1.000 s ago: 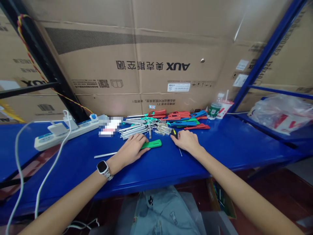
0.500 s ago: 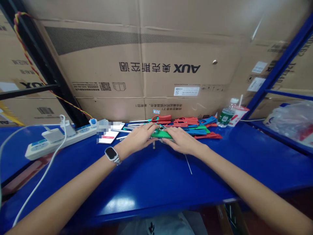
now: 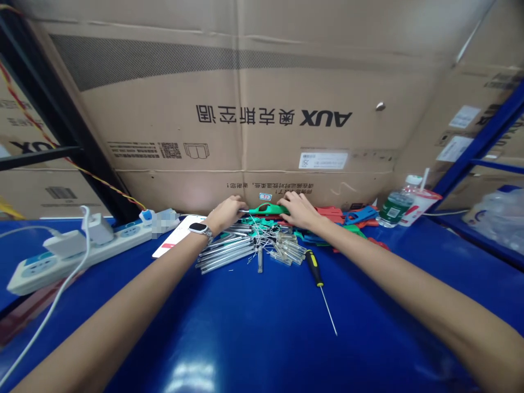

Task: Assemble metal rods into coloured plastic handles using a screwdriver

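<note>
Both my hands hold a green stick lighter [image 3: 266, 209] crosswise at the back of the table, close to the cardboard. My left hand [image 3: 227, 213], closed, has the metal nozzle end. My right hand [image 3: 300, 209] is closed on the handle end, its fingers partly hiding it. Below them spreads a heap of loose lighter parts: silver metal tubes [image 3: 229, 254] at left, clear plastic pieces [image 3: 291, 252] at right, thin wires and small green pieces between. Red lighter casings [image 3: 329, 214] and blue lighter casings [image 3: 360, 215] lie beyond my right hand. A black-and-yellow screwdriver [image 3: 315, 270] rests in front.
A white power strip [image 3: 123, 240] with plugs and a cable lies at left, beside a white phone-like slab [image 3: 172, 238]. At right stand a water bottle [image 3: 395, 207] and a red-and-white cup [image 3: 423, 204]. A big cardboard panel [image 3: 164, 125] backs the blue table [image 3: 245, 316].
My hands have moved back toward the cardboard with the green lighter, uncovering the heap of tubes and clear pieces and the screwdriver's handle. The camera view has also shifted.
</note>
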{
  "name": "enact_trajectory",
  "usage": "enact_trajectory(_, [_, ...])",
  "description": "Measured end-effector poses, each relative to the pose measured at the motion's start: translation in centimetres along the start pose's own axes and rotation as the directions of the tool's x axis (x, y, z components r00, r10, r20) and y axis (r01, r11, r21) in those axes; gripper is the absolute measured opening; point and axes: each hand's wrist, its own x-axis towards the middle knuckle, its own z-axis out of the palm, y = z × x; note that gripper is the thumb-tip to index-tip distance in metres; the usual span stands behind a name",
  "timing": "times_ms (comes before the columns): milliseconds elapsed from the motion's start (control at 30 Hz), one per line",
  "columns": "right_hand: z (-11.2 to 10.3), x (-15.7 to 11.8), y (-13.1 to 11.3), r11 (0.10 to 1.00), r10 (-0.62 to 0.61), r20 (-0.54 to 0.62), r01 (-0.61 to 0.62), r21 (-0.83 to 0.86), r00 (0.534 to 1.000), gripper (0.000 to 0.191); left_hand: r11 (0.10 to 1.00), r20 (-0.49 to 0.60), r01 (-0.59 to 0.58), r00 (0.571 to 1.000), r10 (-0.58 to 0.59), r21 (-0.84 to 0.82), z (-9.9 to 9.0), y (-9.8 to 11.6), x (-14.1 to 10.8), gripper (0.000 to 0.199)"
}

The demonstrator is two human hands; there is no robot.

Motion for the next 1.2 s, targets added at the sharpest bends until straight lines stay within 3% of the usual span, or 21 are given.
enact_trajectory(300, [1.2,-1.3,0.5,0.988,0.042,-0.119,-0.023,0.153,0.992,0.032,1.000,-0.008,0.029,1.000,-0.029,-0.003,0.5,-0.1,-0.9,0.019])
enact_trajectory(500, [0.7,-2.4,0.2,0.973,0.094,-0.113,-0.067,0.221,0.989,0.022,1.000,-0.048,0.005,0.999,-0.005,-0.004,0.5,0.0,-1.4,0.023])
enact_trajectory(700, [-0.7,-3.7,0.1,0.951,0.160,-0.178,-0.104,0.291,0.971,0.022,0.999,-0.189,-0.019,0.982,0.011,-0.045,-0.3,0.9,-1.8,0.023])
enact_trajectory(800, [-1.7,-5.4,1.0,0.937,0.201,-0.159,-0.143,0.318,0.966,0.025,0.990,-0.263,-0.083,0.963,0.051,-0.112,-1.3,3.0,-1.0,0.021])
enact_trajectory(867, [-2.3,-7.1,1.7,0.923,0.237,-0.117,-0.185,0.338,0.965,0.030,0.977,-0.252,-0.159,0.960,0.121,-0.138,-1.6,5.3,-0.1,0.020])
enact_trajectory(1067, [-2.9,-12.7,3.1,0.884,0.321,-0.072,-0.271,0.380,0.944,0.036,0.913,-0.028,-0.395,0.918,0.394,-0.104,0.0,13.5,2.9,0.016])
enact_trajectory(1200, [-3.1,-15.1,2.8,0.913,0.289,-0.024,-0.268,0.309,0.957,0.024,0.914,0.082,-0.391,0.913,0.400,-0.108,1.6,16.6,4.0,0.023])
